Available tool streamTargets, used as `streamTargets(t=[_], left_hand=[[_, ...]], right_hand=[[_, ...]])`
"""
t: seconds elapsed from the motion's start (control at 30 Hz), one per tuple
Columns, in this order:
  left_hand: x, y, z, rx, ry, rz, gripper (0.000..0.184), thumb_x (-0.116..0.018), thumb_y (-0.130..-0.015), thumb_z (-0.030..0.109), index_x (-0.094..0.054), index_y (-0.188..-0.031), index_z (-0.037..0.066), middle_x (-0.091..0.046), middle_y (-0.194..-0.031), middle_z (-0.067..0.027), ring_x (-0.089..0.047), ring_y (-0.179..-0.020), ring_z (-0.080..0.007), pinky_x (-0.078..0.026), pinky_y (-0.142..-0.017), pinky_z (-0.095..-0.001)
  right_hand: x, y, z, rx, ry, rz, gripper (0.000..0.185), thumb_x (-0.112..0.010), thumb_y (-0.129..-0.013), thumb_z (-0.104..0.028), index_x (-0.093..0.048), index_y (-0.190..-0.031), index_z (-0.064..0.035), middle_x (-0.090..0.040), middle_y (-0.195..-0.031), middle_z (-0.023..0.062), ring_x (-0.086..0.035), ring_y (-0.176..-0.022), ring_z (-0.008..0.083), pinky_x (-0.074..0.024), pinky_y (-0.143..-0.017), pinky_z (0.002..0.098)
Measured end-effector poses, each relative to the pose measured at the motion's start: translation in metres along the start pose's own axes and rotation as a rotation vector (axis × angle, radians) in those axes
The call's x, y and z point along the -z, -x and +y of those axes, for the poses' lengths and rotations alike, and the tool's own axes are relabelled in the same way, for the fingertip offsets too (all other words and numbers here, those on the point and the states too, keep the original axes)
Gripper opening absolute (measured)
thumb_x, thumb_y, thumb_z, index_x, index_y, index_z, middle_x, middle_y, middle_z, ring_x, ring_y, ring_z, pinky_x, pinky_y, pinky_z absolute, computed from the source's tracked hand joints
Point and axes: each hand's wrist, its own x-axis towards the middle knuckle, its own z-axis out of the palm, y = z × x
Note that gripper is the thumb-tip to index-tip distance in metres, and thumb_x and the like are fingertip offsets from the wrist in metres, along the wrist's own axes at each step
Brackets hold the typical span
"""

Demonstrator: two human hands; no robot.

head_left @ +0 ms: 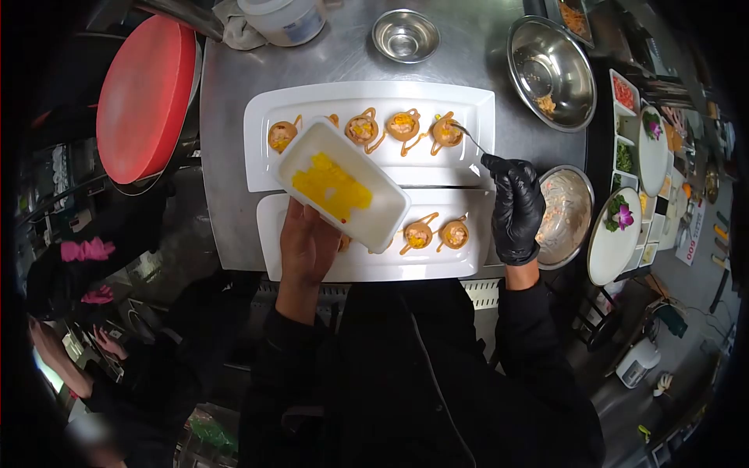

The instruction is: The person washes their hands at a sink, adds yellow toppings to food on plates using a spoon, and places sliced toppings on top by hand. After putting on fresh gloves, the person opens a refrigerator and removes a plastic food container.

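My bare left hand (307, 246) grips a white rectangular tub (382, 199) from below, tilted over the plates, with bright yellow chopped food (331, 186) inside. In a black glove, my right hand (516, 210) pinches the handle of a small metal spoon (473, 142). The spoon's far end is at the rightmost filled tartlet (446, 132) on the back white platter (265, 168). More tartlets, topped with pink and yellow filling and set on brown sauce streaks, stand along it. The front white platter (269, 234) carries others, such as a filled tartlet (418, 235); the tub hides some.
A small steel bowl (406, 36) and a white bucket (285, 19) stand behind. On the right are a large steel bowl (538, 70), a bowl of creamy mix (563, 214) and flower-garnished plates (612, 246). A red round board (148, 97) and co-workers' hands (86, 249) are left.
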Motion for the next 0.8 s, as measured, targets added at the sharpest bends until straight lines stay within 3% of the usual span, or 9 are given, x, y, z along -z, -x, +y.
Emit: streamTargets(t=[0.2,0.27,0.33,0.43,0.47,0.53,0.63,0.7,0.8], left_hand=[[-0.010,0.001,0.003,0.002,-0.048,-0.077,0.059,-0.057,-0.093,0.024,-0.029,-0.143,0.009,-0.044,-0.139,-0.0065,-0.044,-0.128,-0.0256,-0.037,-0.105,-0.0439],[-0.003,0.007,-0.003,-0.008,-0.024,-0.167,0.058,-0.057,-0.092,0.023,-0.030,-0.141,0.009,-0.044,-0.138,-0.0072,-0.045,-0.127,-0.0263,-0.039,-0.104,-0.0445],[0.004,0.012,0.001,-0.029,-0.023,-0.234,0.057,-0.057,-0.092,0.023,-0.031,-0.141,0.009,-0.045,-0.138,-0.0075,-0.045,-0.127,-0.0266,-0.039,-0.104,-0.0449],[0.009,0.032,0.014,-0.033,-1.409,-0.263,0.059,-0.063,-0.088,0.023,-0.034,-0.138,0.011,-0.045,-0.137,-0.0115,-0.043,-0.128,-0.0299,-0.039,-0.104,-0.0461],[0.000,0.040,0.014,-0.059,-1.416,-0.296,0.059,-0.063,-0.088,0.023,-0.034,-0.138,0.011,-0.045,-0.137,-0.0115,-0.043,-0.128,-0.0299,-0.039,-0.104,-0.0461],[-0.021,0.053,0.007,0.124,0.261,-0.106,0.067,-0.072,-0.080,0.018,-0.035,-0.136,0.011,-0.043,-0.138,-0.0166,-0.041,-0.129,-0.0333,-0.037,-0.106,-0.0473],[-0.036,0.052,0.004,0.295,0.257,-0.183,0.074,-0.076,-0.076,0.016,-0.034,-0.136,0.011,-0.039,-0.141,-0.0181,-0.040,-0.130,-0.0348,-0.035,-0.107,-0.0474],[-0.060,0.046,-0.005,0.382,0.245,-0.232,0.077,-0.078,-0.074,0.014,-0.033,-0.137,0.011,-0.037,-0.143,-0.0188,-0.040,-0.130,-0.0356,-0.034,-0.108,-0.0474],[-0.100,0.048,-0.028,0.099,-0.190,-0.538,0.087,-0.078,-0.074,0.012,-0.025,-0.143,0.010,-0.032,-0.147,-0.0191,-0.040,-0.130,-0.0357,-0.032,-0.109,-0.0464]], right_hand=[[0.012,-0.003,-0.033,-0.307,-0.130,0.118,0.015,-0.049,-0.095,-0.006,-0.060,-0.098,0.0032,-0.067,-0.093,0.0110,-0.059,-0.076,0.0183,-0.0474,-0.068,0.0268],[0.011,-0.001,-0.063,-0.415,-0.728,0.284,0.023,-0.045,-0.098,-0.012,-0.062,-0.099,0.0039,-0.063,-0.088,0.0060,-0.057,-0.075,0.0147,-0.0456,-0.068,0.0244],[0.012,-0.011,-0.095,-0.530,-0.717,0.026,0.022,-0.047,-0.097,-0.012,-0.063,-0.101,0.0031,-0.063,-0.091,0.0069,-0.057,-0.076,0.0146,-0.0459,-0.072,0.0257],[0.008,-0.001,-0.109,-0.692,-0.727,-0.459,0.031,-0.057,-0.092,-0.015,-0.054,-0.117,0.0019,-0.057,-0.125,0.0161,-0.056,-0.094,0.0175,-0.0461,-0.083,0.0305],[0.008,-0.003,-0.116,-0.669,-0.716,-0.429,0.031,-0.057,-0.092,-0.015,-0.054,-0.117,0.0019,-0.057,-0.125,0.0161,-0.056,-0.094,0.0175,-0.0461,-0.083,0.0305],[0.015,-0.005,-0.131,-0.232,-0.484,-0.326,0.050,-0.066,-0.085,-0.015,-0.048,-0.128,0.0004,-0.051,-0.132,0.0176,-0.056,-0.101,0.0221,-0.0462,-0.086,0.0347],[0.047,-0.003,-0.152,0.037,-0.320,-0.457,0.085,-0.078,-0.071,-0.021,-0.035,-0.142,-0.0035,-0.048,-0.135,0.0177,-0.055,-0.109,0.0300,-0.0463,-0.087,0.0402],[0.073,-0.006,-0.161,0.076,-0.116,-0.476,0.089,-0.079,-0.068,-0.019,-0.033,-0.143,-0.0041,-0.050,-0.130,0.0173,-0.056,-0.106,0.0309,-0.0466,-0.087,0.0406],[0.109,-0.010,-0.169,0.145,0.218,-0.587,0.097,-0.080,-0.062,-0.014,-0.029,-0.144,-0.0055,-0.055,-0.119,0.0166,-0.057,-0.100,0.0327,-0.0470,-0.085,0.0413]])
